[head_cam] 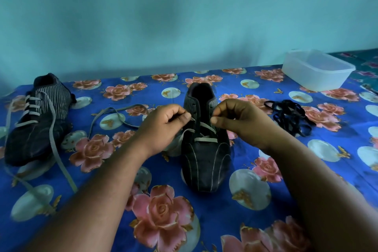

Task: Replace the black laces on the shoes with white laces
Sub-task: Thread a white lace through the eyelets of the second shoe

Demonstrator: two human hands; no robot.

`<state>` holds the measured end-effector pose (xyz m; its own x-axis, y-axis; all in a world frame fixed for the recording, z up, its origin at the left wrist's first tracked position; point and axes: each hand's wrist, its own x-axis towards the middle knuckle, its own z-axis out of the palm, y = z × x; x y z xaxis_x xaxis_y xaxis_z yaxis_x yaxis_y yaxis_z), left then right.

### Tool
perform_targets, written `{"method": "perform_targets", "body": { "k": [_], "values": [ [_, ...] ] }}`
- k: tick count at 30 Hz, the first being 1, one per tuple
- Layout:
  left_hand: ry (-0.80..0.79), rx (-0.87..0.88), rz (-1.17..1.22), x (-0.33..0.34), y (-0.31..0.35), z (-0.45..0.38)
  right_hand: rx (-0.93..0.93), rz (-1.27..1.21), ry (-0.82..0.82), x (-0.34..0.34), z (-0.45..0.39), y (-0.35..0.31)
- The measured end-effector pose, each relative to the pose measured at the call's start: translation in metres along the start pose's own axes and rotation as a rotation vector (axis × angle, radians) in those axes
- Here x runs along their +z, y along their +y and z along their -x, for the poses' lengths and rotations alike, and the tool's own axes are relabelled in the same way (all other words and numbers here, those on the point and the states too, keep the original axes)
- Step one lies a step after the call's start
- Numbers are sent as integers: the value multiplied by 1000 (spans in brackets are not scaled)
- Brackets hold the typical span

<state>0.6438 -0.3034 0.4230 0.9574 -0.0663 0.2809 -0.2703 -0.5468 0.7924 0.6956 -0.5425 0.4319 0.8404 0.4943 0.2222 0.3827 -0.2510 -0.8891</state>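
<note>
A dark shoe (205,161) stands in the middle of the cloth, toe toward me, with a white lace (205,139) threaded through its lower eyelets. My left hand (163,127) pinches one end of that lace at the shoe's left eyelet row. My right hand (239,120) pinches the lace at the right eyelet row. The lace's loose length (114,111) trails off to the left. A second dark shoe (38,125) lies at the far left, fully laced in white, its long ends hanging toward me. A heap of black laces (290,117) lies to the right.
A blue flowered cloth (204,221) covers the surface. A clear plastic tub (317,69) stands at the back right near the teal wall. Another patterned fabric (366,63) shows at the far right edge.
</note>
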Motion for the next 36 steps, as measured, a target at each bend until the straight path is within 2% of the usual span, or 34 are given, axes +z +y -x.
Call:
{"method": "perform_targets", "body": {
  "k": [5, 10, 13, 17, 22, 26, 31, 33, 36],
  "values": [
    [2, -115, 93, 1, 2, -2, -53, 109, -28, 7, 0, 0],
    [-8, -22, -37, 1, 2, -1, -173, 309, 65, 25, -3, 1],
    [-19, 13, -2, -1, 1, 0, -133, 360, 116, 33, -5, 4],
    [30, -5, 43, 2, 4, -1, -94, 277, 162, 40, -4, 0],
    [12, -170, 109, 9, 13, -5, 39, 307, 191, 49, -8, -2],
    [71, -296, 64, 16, 18, -11, 86, 383, 198, 55, -8, -6],
    [14, -268, 172, 3, 7, -6, -30, 298, 91, 36, -8, 3],
    [-18, -276, 197, -3, 1, -4, -71, 184, 57, 28, -7, 6],
    [-42, -267, 202, -11, -6, -5, -21, -22, 4, 23, -3, 7]
  ]
}}
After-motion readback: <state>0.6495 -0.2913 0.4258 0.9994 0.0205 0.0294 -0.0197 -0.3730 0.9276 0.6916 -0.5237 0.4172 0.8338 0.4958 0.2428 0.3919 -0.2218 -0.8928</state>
